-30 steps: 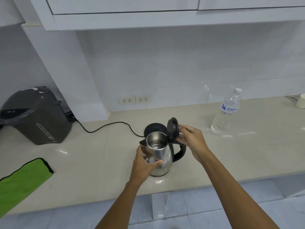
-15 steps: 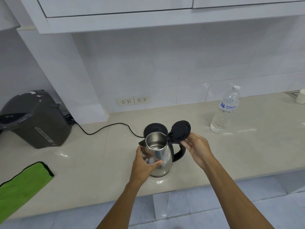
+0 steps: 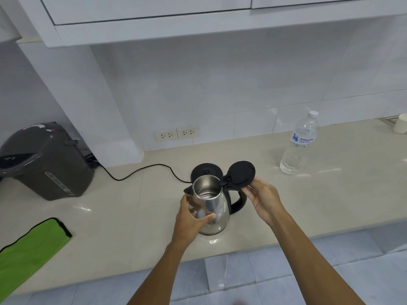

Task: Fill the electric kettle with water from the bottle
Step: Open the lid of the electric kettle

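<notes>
A steel electric kettle (image 3: 214, 209) with a black handle stands on the counter near its front edge, off its round black base (image 3: 206, 171) just behind. Its black lid (image 3: 240, 175) is swung fully back on the hinge, and the inside looks dry. My left hand (image 3: 193, 219) grips the kettle's body from the left. My right hand (image 3: 264, 199) is beside the handle, fingertips under the lid's edge. A clear water bottle (image 3: 299, 144) with a white cap on stands upright at the right, apart from both hands.
A dark grey hot-water dispenser (image 3: 44, 161) sits at the left, with a black cord (image 3: 141, 171) running to the kettle base. A green cloth (image 3: 28, 249) lies at the front left. A white cup (image 3: 402, 126) is at the far right. Wall sockets (image 3: 176, 134) sit behind; cabinets hang overhead.
The lid has swung from upright to fully back, pushed by my right hand, which has dropped lower beside the handle. My left hand has stayed on the kettle.
</notes>
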The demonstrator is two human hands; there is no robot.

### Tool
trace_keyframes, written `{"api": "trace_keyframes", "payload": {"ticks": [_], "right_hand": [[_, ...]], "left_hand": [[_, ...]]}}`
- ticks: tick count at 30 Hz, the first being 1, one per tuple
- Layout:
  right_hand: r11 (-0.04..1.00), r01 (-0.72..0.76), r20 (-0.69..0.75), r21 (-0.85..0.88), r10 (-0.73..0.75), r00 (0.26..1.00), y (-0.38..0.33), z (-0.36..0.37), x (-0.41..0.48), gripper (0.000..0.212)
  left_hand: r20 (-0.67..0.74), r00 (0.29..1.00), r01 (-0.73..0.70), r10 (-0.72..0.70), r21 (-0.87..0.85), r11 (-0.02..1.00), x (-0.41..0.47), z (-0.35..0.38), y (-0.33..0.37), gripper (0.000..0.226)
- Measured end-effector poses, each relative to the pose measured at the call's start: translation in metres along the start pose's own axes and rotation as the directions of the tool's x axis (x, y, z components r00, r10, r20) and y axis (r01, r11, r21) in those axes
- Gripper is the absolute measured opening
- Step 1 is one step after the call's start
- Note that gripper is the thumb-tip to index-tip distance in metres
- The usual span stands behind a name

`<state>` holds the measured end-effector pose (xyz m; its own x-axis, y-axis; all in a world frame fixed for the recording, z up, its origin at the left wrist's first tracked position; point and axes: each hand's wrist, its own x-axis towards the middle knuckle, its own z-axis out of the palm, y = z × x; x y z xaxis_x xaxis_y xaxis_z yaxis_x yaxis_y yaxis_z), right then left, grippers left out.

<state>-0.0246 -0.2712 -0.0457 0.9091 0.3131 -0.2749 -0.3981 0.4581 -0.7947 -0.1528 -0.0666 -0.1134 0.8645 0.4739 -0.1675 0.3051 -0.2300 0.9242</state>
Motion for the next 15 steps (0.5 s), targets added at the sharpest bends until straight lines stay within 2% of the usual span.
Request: {"api": "trace_keyframes", "payload": {"ticks": [6, 15], "right_hand": [[1.000, -0.002, -0.014, 0.005, 0.002, 1.000, 0.000, 0.000, 0.000, 0.023], [0.999, -0.028, -0.008, -0.020, 0.028, 1.000, -0.002, 0.000, -0.004, 0.025]], "left_hand": [[0.013, 1.000, 0.016, -0.017, 0.017, 1.000, -0.003, -0.001, 0.005, 0.107], [0.061, 0.995, 0.067, -0.073, 0.105, 0.992, -0.001, -0.006, 0.014, 0.086]]}}
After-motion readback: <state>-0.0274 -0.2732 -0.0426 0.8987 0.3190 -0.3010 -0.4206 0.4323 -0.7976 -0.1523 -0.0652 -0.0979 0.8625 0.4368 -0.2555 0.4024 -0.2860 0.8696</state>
